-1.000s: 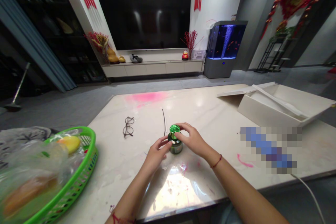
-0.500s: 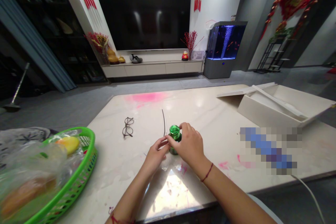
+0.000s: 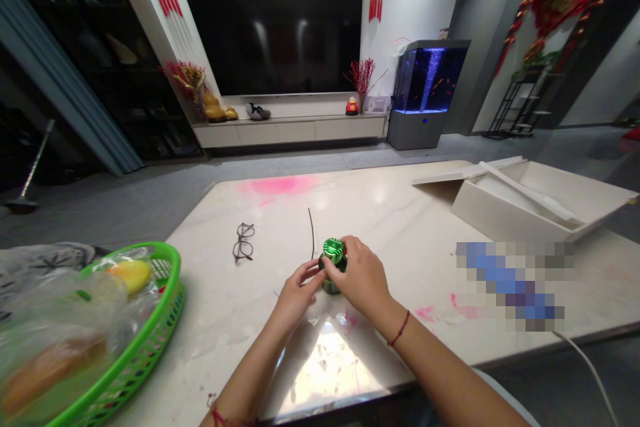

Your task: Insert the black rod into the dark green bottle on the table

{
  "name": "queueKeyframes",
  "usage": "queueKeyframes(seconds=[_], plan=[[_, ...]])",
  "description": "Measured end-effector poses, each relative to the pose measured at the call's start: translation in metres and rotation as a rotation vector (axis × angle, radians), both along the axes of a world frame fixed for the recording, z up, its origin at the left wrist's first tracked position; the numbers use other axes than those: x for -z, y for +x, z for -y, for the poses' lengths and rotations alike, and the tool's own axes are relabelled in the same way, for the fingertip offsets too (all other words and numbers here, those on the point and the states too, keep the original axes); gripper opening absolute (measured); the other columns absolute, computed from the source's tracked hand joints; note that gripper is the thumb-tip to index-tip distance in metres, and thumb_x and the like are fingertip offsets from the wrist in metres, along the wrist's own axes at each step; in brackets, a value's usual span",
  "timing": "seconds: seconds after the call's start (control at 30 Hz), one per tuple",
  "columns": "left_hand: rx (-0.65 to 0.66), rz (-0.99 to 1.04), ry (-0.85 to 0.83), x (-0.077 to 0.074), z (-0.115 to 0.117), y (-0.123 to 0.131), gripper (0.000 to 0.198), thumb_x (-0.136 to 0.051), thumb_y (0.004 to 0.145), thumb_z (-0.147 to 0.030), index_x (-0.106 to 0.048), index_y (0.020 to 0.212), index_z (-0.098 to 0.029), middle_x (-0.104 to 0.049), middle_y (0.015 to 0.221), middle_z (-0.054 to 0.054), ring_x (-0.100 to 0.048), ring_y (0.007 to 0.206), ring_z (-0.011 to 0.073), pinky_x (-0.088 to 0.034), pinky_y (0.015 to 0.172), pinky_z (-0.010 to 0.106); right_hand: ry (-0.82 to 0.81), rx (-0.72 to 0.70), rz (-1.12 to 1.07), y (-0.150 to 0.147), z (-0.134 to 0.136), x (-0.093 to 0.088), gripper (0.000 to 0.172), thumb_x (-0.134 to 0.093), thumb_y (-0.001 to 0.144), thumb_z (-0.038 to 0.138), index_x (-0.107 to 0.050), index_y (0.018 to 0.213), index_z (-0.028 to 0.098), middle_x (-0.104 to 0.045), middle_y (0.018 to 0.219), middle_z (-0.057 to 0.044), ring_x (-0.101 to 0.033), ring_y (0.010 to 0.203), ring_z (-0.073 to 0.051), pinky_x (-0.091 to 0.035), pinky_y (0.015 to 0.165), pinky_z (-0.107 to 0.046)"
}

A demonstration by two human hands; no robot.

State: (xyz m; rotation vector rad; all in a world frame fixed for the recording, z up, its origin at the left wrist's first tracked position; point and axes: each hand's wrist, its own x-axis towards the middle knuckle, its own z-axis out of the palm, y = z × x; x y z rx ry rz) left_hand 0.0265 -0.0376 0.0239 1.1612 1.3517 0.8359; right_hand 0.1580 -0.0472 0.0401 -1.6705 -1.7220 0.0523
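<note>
Green-Capped Jar [image 3: 331, 285] Being Held Below Mid-Frame

The jar is standing upright on the pale table [image 3: 390, 213], a little below the middle of the frame; its shiny green cap [image 3: 333, 247] is sitting on top. The person's left hand [image 3: 299, 290] is holding the jar from the left side, its fingers bent and set narrow; the right hand [image 3: 365, 273] is holding the green cap in a narrow grip, its thumb lying across the front and its fingers resting along the right side; how hard either hand is pressing, one cannot tell.

A thin black strip [image 3: 312, 230] is lying just behind the jar; glasses [image 3: 243, 242] are resting left of centre; a green basket [image 3: 176, 267] is filling the lower left, holding clear plastic bags [image 3: 100, 300] and something yellow [image 3: 136, 277]. At the right, a white box [image 3: 495, 217] is standing open; a pixelated blue thing [image 3: 505, 277] is lying below it. A dark television [image 3: 275, 33] is spanning the upper centre; a fish tank [image 3: 425, 83] is glowing blue at the upper right.
</note>
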Motion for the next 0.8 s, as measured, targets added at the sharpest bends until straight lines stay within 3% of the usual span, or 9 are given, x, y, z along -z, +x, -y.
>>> queueKeyframes(seconds=[0.5, 0.8], plan=[[-0.004, 0.004, -0.002, -0.0005, 0.0004, 0.0000, 0.049, -0.063, 0.066, -0.045, -0.055, 0.109, -0.023, -0.057, 0.119, 0.011, -0.055, 0.103, 0.0250, -0.043, 0.072, 0.029, 0.055, -0.131, -0.094, 0.0021, -0.0036, 0.0040, 0.023, -0.049, 0.074, 0.025, -0.052, 0.096, 0.017, -0.058, 0.087, -0.007, -0.054, 0.084, -0.020, -0.044, 0.073, -0.034], [-0.001, 0.015, -0.006, 0.0016, -0.0012, 0.0002, 0.048, -0.062, 0.068, -0.043, -0.054, 0.110, -0.022, -0.058, 0.116, 0.011, -0.056, 0.103, 0.0245, -0.043, 0.072, 0.029, 0.030, -0.162, -0.025, 0.0058, -0.0026, 0.0007, 0.042, -0.048, 0.076, 0.026, -0.049, 0.116, 0.011, -0.061, 0.097, -0.011, -0.056, 0.088, -0.022, -0.045, 0.079, -0.034]])
